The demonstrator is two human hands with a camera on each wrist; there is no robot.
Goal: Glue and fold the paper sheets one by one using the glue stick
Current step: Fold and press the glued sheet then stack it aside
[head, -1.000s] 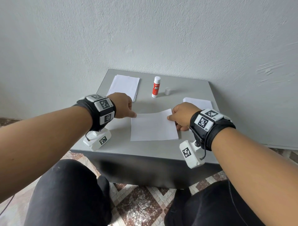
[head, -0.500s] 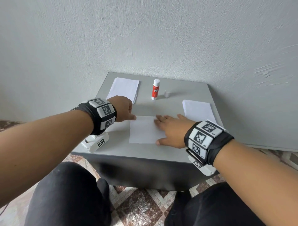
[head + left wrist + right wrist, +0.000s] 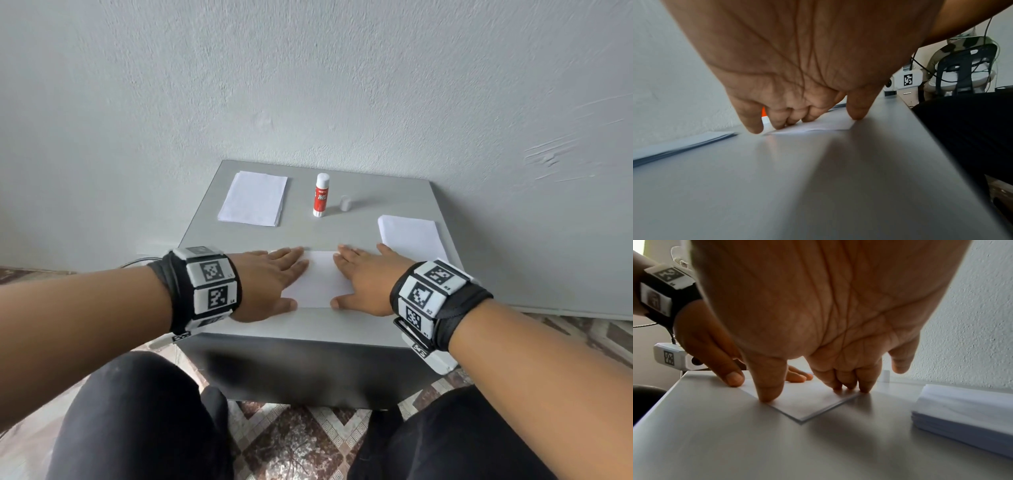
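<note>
A folded white paper sheet [image 3: 320, 281] lies flat near the front of the grey table [image 3: 308, 323]. My left hand [image 3: 274, 277] presses on its left part with straight fingers. My right hand [image 3: 363, 277] presses on its right part the same way. In the left wrist view the left fingertips [image 3: 777, 125] touch the sheet [image 3: 818, 125]. In the right wrist view the right fingertips [image 3: 849, 384] and thumb push down on the sheet [image 3: 803, 404]. The red and white glue stick [image 3: 321, 195] stands upright at the back, with its cap [image 3: 345, 203] beside it.
A stack of flat white sheets [image 3: 255, 198] lies at the back left. A pile of folded sheets [image 3: 412, 236] sits at the right edge, seen close in the right wrist view [image 3: 966, 412]. A wall stands behind the table. My knees are below the front edge.
One second ago both hands pinched the sheet's side edges. The right hand then flattened on the paper, and now both hands lie flat, pressing the folded sheet down.
</note>
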